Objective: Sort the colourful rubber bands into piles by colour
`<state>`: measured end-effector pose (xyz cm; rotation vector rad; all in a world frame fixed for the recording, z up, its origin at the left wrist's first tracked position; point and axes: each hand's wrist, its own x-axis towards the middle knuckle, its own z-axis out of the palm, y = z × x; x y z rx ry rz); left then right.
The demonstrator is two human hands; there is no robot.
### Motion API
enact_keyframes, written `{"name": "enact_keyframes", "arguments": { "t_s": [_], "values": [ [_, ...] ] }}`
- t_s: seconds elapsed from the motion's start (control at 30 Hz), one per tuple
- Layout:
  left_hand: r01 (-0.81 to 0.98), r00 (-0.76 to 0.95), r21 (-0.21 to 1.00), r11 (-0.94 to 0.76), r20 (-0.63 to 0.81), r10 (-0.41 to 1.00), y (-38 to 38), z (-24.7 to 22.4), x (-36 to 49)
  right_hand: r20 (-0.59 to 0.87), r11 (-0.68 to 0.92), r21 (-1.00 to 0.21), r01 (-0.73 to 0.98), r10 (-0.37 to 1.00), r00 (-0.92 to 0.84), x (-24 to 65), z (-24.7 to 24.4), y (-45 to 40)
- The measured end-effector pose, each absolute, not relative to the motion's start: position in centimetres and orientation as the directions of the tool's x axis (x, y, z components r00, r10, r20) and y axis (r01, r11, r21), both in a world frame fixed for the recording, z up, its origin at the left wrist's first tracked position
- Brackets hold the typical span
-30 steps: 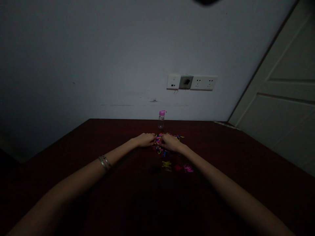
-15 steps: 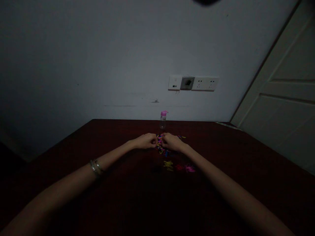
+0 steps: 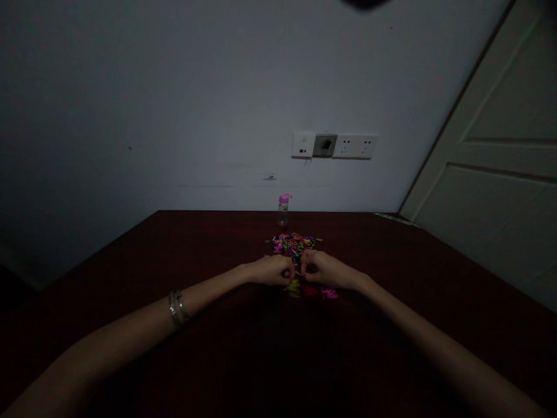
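A mixed heap of small, thin multicoloured pieces (image 3: 292, 241), some of them loop-shaped, lies on the dark red table (image 3: 209, 232). My left hand (image 3: 272, 270) is closed, fingertips pinched, at the near side of the heap and just above a small yellow pile (image 3: 294, 288). Facing it across a narrow gap, my right hand (image 3: 324, 269) is also closed, with its fingers curled. Anything in either pinch is too small and dark to make out. Nearer to me than the right hand lie a red pile (image 3: 310, 290) and a pink pile (image 3: 329, 293).
A clear bottle with a pink cap (image 3: 283, 210) stands upright behind the heap, near the grey wall (image 3: 209, 116). Sockets and switches (image 3: 334, 146) are set in the wall. A pale panelled door (image 3: 487, 157) is at the right.
Both hands have drawn back toward me from the heap, shifting slightly right, and now hover by the small sorted piles. More of the heap shows. The whole view has shifted slightly.
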<state>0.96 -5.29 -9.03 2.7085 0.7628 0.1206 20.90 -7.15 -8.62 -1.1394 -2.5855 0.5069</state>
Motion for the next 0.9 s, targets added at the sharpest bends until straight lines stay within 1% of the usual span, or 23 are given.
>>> {"name": "enact_keyframes", "arguments": {
  "t_s": [0.1,0.2,0.3,0.4,0.53,0.63,0.7,0.9],
  "values": [
    [0.445,0.866,0.419,-0.792,0.022,0.499,-5.1,-9.2,0.8,0.083,0.612,-0.413,0.674,0.762,-0.642,20.5,-8.7,-7.6],
    [0.413,0.863,0.539,-0.734,0.026,0.504,-4.9,-8.9,0.3,0.090,0.652,-0.410,0.638,0.725,-0.683,19.9,-8.7,-7.7],
    [0.426,0.833,0.624,-0.655,0.010,0.552,-4.5,-8.6,-0.7,0.094,0.679,-0.398,0.617,0.699,-0.709,19.2,-8.6,-7.8],
    [0.458,0.779,0.675,-0.579,0.009,0.627,-3.6,-8.7,-1.8,0.081,0.687,-0.388,0.615,0.690,-0.720,18.7,-8.4,-8.0],
    [0.499,0.718,0.681,-0.535,0.021,0.696,-2.2,-9.4,-3.0,0.118,0.687,-0.382,0.619,0.700,-0.704,19.7,-7.9,-7.5],
    [0.525,0.685,0.663,-0.533,0.041,0.727,-1.3,-9.9,-3.4,0.182,0.653,-0.384,0.653,0.747,-0.639,22.0,-7.8,-6.4],
    [0.540,0.677,0.644,-0.541,0.050,0.735,-0.9,-10.2,-3.5,0.200,0.616,-0.387,0.686,0.783,-0.589,23.9,-7.9,-5.7],
    [0.557,0.719,0.562,-0.611,0.041,0.694,-0.7,-10.4,-3.2,0.136,0.523,-0.404,0.750,0.845,-0.516,27.9,-9.1,-5.1]
  ]
}}
